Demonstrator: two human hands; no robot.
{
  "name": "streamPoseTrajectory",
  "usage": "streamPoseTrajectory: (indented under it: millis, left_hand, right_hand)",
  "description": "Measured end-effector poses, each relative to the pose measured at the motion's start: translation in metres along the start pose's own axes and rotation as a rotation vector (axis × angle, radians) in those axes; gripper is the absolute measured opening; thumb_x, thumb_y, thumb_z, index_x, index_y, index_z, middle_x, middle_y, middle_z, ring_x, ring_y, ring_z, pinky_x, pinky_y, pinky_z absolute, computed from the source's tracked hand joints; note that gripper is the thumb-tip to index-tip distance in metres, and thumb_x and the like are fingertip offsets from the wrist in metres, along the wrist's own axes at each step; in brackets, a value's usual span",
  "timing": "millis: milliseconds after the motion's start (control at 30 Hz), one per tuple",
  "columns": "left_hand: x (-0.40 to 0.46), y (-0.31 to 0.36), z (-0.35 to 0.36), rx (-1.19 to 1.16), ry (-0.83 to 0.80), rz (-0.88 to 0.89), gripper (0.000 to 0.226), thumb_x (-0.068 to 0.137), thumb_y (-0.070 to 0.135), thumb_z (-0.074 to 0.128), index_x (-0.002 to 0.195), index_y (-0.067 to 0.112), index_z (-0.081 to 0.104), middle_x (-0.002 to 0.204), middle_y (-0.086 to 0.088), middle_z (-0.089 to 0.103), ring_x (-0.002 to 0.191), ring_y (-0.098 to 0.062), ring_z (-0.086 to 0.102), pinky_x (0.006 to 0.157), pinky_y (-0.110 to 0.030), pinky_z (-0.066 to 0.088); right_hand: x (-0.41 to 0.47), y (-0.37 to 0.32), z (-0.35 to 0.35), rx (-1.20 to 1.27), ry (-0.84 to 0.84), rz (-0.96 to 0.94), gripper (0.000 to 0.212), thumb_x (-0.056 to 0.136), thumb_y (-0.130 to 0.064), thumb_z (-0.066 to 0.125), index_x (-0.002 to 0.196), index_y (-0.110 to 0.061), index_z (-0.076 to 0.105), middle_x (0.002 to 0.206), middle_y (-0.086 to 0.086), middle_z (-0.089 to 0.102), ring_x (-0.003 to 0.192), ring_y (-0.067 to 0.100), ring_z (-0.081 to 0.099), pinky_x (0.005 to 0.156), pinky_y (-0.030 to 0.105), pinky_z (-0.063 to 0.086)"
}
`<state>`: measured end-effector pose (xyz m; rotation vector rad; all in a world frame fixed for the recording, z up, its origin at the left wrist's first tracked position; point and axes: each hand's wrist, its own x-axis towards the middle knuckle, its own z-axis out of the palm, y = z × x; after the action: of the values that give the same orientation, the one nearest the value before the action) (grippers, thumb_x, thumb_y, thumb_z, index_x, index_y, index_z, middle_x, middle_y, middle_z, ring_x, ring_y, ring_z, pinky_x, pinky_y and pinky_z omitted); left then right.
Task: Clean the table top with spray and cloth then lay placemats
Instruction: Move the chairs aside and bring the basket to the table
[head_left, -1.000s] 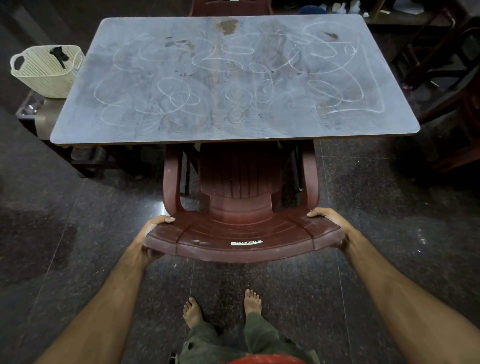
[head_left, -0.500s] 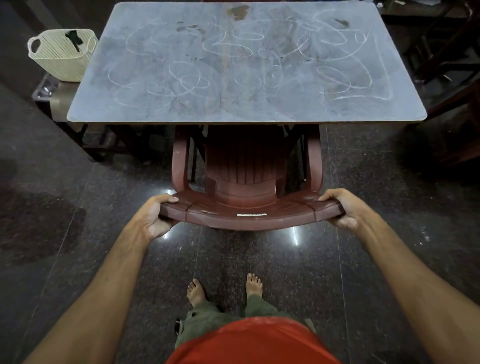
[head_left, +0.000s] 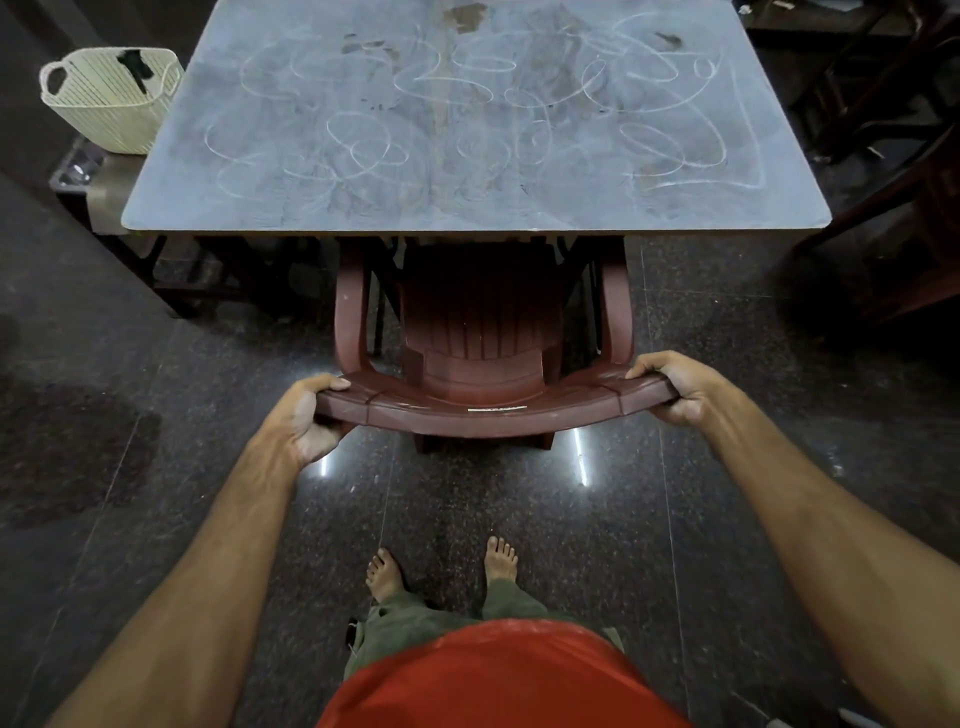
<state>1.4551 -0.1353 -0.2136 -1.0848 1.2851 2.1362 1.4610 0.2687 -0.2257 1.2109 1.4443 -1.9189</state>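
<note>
A grey-blue table top (head_left: 467, 208) fills the upper middle of the head view, covered with white chalk scribbles and a few brown stains. A maroon plastic chair (head_left: 483, 332) stands in front of it, its seat partly under the table's near edge. My left hand (head_left: 309, 415) grips the left end of the chair's curved top rail. My right hand (head_left: 672, 387) grips the right end of the same rail. No spray bottle, cloth or placemat can be made out.
A cream slatted basket (head_left: 111, 101) with something black inside stands on a low surface left of the table. Dark wooden furniture (head_left: 893, 171) crowds the right side. The polished dark stone floor (head_left: 156, 467) reflects light strips; my bare feet (head_left: 441, 569) stand behind the chair.
The chair's top rail has swung from tipped back toward me to nearly upright. The table and chair fill more of the view. Both hands keep their grip on the rail.
</note>
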Motion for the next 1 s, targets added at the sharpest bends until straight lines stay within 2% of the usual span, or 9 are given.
streamPoseTrajectory:
  millis: [100,233,433,567,633,700,800,900,1000]
  left_hand:
    - [0.001,0.005,-0.004,0.01,0.003,0.005,0.014,0.091,-0.001,0.044,0.092,-0.002,0.058,0.066,-0.011,0.072,0.057,-0.018,0.072,0.05,-0.026,0.057]
    - [0.003,0.008,-0.008,0.022,0.005,0.008,0.014,0.09,0.0,0.044,0.093,-0.003,0.058,0.068,-0.012,0.072,0.059,-0.019,0.072,0.053,-0.027,0.059]
    - [0.007,0.007,-0.011,0.061,0.031,0.024,0.013,0.091,0.003,0.048,0.084,0.004,0.058,0.069,-0.009,0.07,0.074,-0.019,0.065,0.059,-0.028,0.061]
    - [0.008,0.005,-0.011,0.213,0.052,0.047,0.008,0.092,0.01,0.05,0.089,0.006,0.057,0.089,-0.013,0.062,0.082,-0.023,0.061,0.074,-0.039,0.057]
    - [0.008,0.007,-0.011,0.389,0.134,0.075,0.009,0.093,0.017,0.053,0.091,0.01,0.057,0.09,-0.015,0.062,0.08,-0.027,0.063,0.072,-0.042,0.055]
    - [0.009,0.011,-0.012,0.655,0.22,0.141,0.017,0.095,0.029,0.054,0.094,0.013,0.06,0.094,-0.015,0.065,0.081,-0.027,0.064,0.071,-0.037,0.052]
    - [0.012,0.014,-0.016,1.058,0.299,0.356,0.039,0.098,0.04,0.051,0.121,0.01,0.063,0.126,-0.015,0.063,0.11,-0.03,0.06,0.09,-0.038,0.045]
    - [0.001,0.014,-0.009,1.183,0.284,0.515,0.056,0.101,0.038,0.05,0.147,0.007,0.043,0.151,-0.013,0.045,0.137,-0.031,0.043,0.112,-0.038,0.031]
    - [-0.008,0.018,-0.001,1.226,0.229,0.675,0.05,0.102,0.031,0.05,0.143,0.003,0.044,0.148,-0.014,0.047,0.135,-0.028,0.044,0.106,-0.033,0.032]
  right_hand:
    - [-0.003,0.01,0.003,0.01,-0.026,-0.011,0.054,0.061,0.006,0.058,0.115,0.003,0.058,0.109,0.019,0.066,0.082,0.023,0.07,0.059,0.028,0.059]
    - [-0.004,0.011,0.007,0.03,-0.056,-0.018,0.022,0.081,0.009,0.051,0.099,0.003,0.06,0.085,0.015,0.07,0.065,0.02,0.072,0.051,0.027,0.056]
    - [0.004,0.011,0.005,0.034,-0.03,-0.021,0.05,0.069,0.009,0.057,0.118,0.003,0.058,0.114,0.018,0.064,0.091,0.023,0.067,0.068,0.03,0.062]
    - [0.005,0.013,0.006,-0.073,-0.006,-0.049,0.029,0.073,-0.001,0.059,0.102,-0.004,0.062,0.087,0.01,0.069,0.07,0.019,0.067,0.063,0.028,0.06]
    - [0.004,0.011,0.008,-0.248,0.089,-0.099,0.014,0.08,-0.013,0.062,0.092,-0.006,0.066,0.076,0.008,0.068,0.067,0.02,0.065,0.066,0.035,0.06]
    - [0.003,0.006,0.008,-0.549,0.231,-0.226,0.022,0.082,-0.025,0.065,0.088,-0.004,0.069,0.078,0.01,0.066,0.075,0.026,0.064,0.074,0.038,0.056]
    - [-0.008,-0.001,0.017,-1.035,0.414,-0.451,0.027,0.09,-0.032,0.063,0.097,-0.006,0.064,0.088,0.012,0.059,0.089,0.031,0.059,0.073,0.035,0.043]
    - [-0.011,-0.002,0.042,-1.252,0.466,-0.618,0.045,0.091,-0.044,0.062,0.113,-0.006,0.062,0.117,0.013,0.063,0.108,0.035,0.06,0.089,0.044,0.047]
    - [-0.01,0.001,0.08,-1.361,0.412,-0.751,0.05,0.092,-0.051,0.056,0.118,-0.008,0.061,0.125,0.009,0.059,0.118,0.032,0.056,0.1,0.052,0.041]
